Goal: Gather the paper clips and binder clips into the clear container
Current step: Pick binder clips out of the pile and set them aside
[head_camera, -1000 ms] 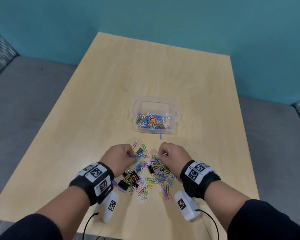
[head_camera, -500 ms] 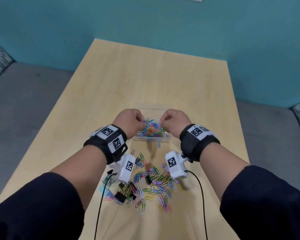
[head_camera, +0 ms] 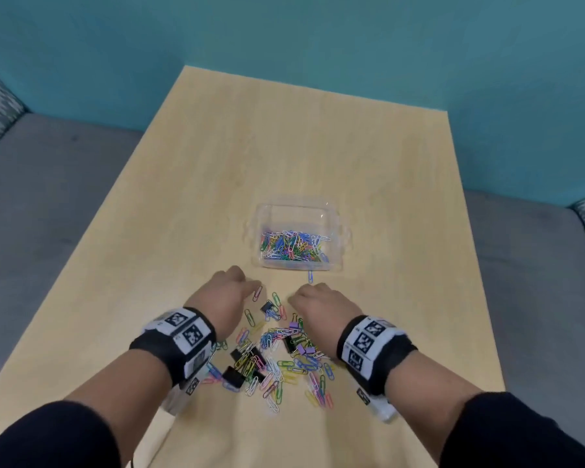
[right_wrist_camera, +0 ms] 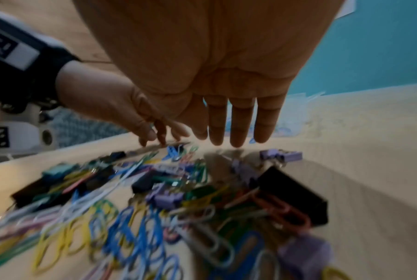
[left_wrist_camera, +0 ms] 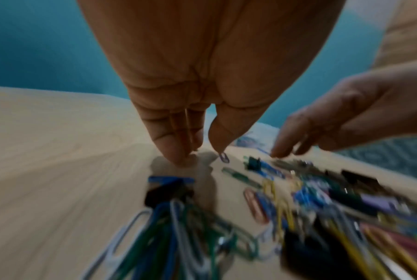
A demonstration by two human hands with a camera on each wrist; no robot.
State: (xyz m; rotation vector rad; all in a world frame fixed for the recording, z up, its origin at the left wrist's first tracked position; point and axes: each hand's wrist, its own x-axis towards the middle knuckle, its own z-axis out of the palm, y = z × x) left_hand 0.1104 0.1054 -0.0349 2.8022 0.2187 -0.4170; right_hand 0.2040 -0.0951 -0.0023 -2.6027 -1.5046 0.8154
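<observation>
The clear container [head_camera: 335, 216] stands mid-table with many coloured paper clips [head_camera: 293, 244] inside. Nearer me lies a loose pile of paper clips [head_camera: 284, 363] mixed with black binder clips [head_camera: 233, 375] and purple binder clips [right_wrist_camera: 281, 155]. My left hand [head_camera: 250, 286] is at the pile's far left edge. Its straight fingers [left_wrist_camera: 178, 151] touch the table, and its thumb tip is beside a small clip [left_wrist_camera: 224, 157]. My right hand [head_camera: 298, 297] hovers over the pile's far right edge, with its fingers [right_wrist_camera: 238, 125] straight, pointing down and holding nothing.
A single blue paper clip [head_camera: 310, 275] lies just in front of the container. The wooden table [head_camera: 217, 163] is bordered by grey sofa cushions [head_camera: 48, 197] on both sides and a teal wall [head_camera: 318, 35] behind.
Both hands came back from above the container, towards me, down to the far edge of the pile. The clips they held half a second ago are gone from the fingers.
</observation>
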